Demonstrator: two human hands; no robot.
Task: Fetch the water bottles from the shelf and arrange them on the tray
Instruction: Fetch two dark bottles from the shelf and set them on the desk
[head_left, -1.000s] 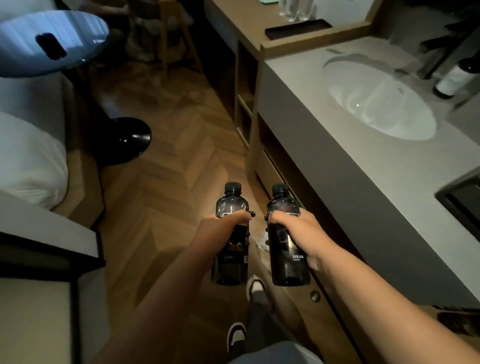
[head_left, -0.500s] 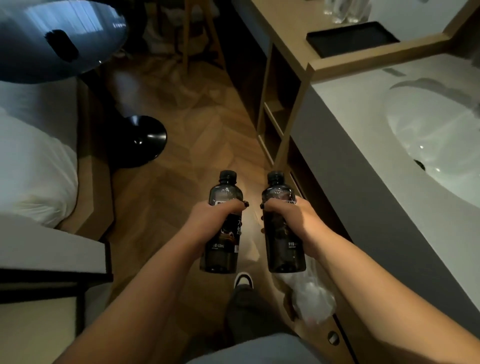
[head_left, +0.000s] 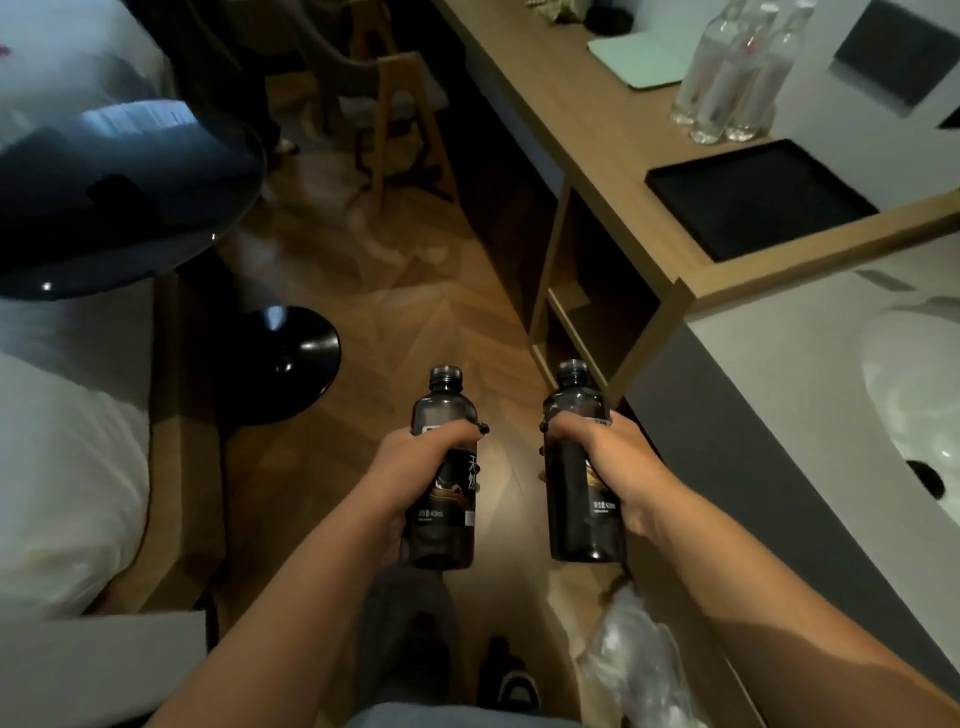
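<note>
Each hand carries 1 dark bottle upright over the floor: left hand fingers wrapped around the left bottle, right hand fingers wrapped around the right bottle. The black tray sits ahead on the wooden surface.

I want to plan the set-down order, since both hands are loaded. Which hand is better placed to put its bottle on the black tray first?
Probably the right hand. Its bottle is on the counter side, with the black tray ahead and to the right. The left hand would have to carry its bottle across the right arm.
</note>
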